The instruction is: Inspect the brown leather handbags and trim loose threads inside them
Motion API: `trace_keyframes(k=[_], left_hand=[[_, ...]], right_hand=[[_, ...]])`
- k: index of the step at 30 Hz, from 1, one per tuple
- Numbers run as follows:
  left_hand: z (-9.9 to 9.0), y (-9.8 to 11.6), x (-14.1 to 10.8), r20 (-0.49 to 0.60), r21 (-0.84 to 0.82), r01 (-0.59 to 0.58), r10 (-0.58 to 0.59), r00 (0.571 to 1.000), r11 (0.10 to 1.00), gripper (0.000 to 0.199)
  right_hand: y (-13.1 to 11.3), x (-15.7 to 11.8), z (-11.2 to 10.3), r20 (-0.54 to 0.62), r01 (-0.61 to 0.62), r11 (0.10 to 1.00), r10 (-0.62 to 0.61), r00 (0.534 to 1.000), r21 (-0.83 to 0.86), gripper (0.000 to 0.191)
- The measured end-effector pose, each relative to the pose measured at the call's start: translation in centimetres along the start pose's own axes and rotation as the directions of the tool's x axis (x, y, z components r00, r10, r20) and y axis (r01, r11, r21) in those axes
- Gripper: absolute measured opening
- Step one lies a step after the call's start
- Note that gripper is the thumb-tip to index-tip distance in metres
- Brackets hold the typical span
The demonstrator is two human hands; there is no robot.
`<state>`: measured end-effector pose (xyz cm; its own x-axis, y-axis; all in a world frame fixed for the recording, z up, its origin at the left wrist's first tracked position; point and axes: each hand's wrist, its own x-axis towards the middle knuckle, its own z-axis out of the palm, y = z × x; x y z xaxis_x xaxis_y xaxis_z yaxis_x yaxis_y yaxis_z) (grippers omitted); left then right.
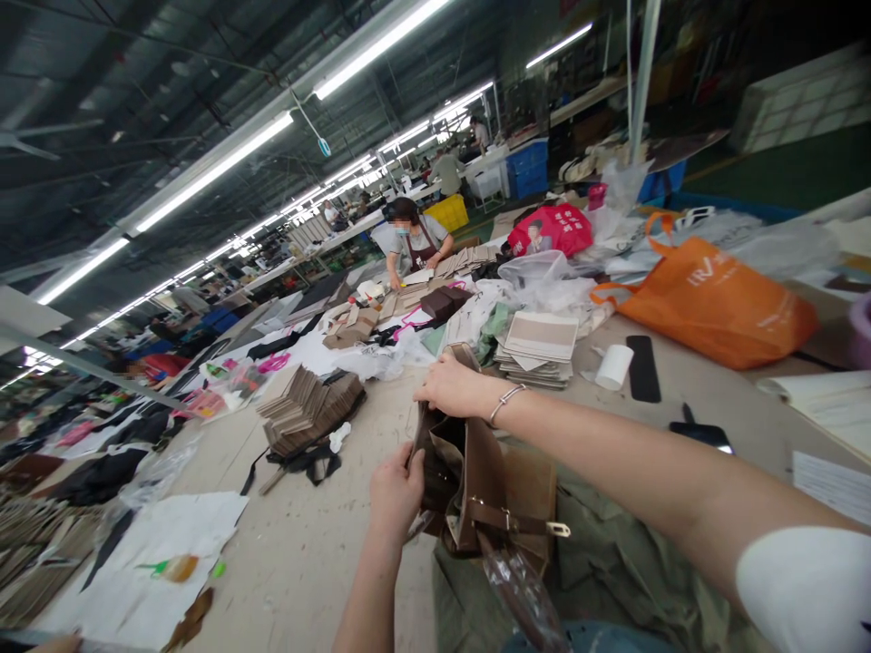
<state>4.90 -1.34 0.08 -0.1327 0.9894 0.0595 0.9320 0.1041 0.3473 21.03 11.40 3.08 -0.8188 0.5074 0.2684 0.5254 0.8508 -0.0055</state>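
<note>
A brown handbag (484,472) with a strap and gold-coloured hardware stands in front of me, its mouth facing up and parted. My left hand (398,490) grips the near left edge of the opening, thumb on the rim. Farther along, my right hand (453,385), with a bracelet at the wrist, is closed on the bag's far upper edge. Inside, a dark lining and an inner pocket show. A plastic-wrapped handle (521,594) hangs down the front. Under the bag lies an olive-green cloth (612,562).
Stacked brown pieces (306,408) stand left of the bag, and flat beige panels (537,345) lie beyond it. An orange bag (721,299), a white roll (613,367) and a phone (700,435) rest on the right. A glue bottle (175,569) lies at left. Another person (416,245) works across the table.
</note>
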Motion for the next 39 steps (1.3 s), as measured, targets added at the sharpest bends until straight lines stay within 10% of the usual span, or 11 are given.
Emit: trace_keyframes(k=[19,39], left_hand=[[-2.6,0.7,2.4,0.207,0.061,-0.006,-0.007,0.978,0.998,0.029],[-0.7,2.2,6.3,0.092,0.228,-0.072,0.052,0.994,0.971,0.035]], right_hand=[[0.3,1.4,0.3,-0.068,-0.010,1.000,0.010,0.998,-0.005,0.010],[2.9,0.9,0.3,-0.067,0.026,0.999,-0.028,0.997,-0.029,0.012]])
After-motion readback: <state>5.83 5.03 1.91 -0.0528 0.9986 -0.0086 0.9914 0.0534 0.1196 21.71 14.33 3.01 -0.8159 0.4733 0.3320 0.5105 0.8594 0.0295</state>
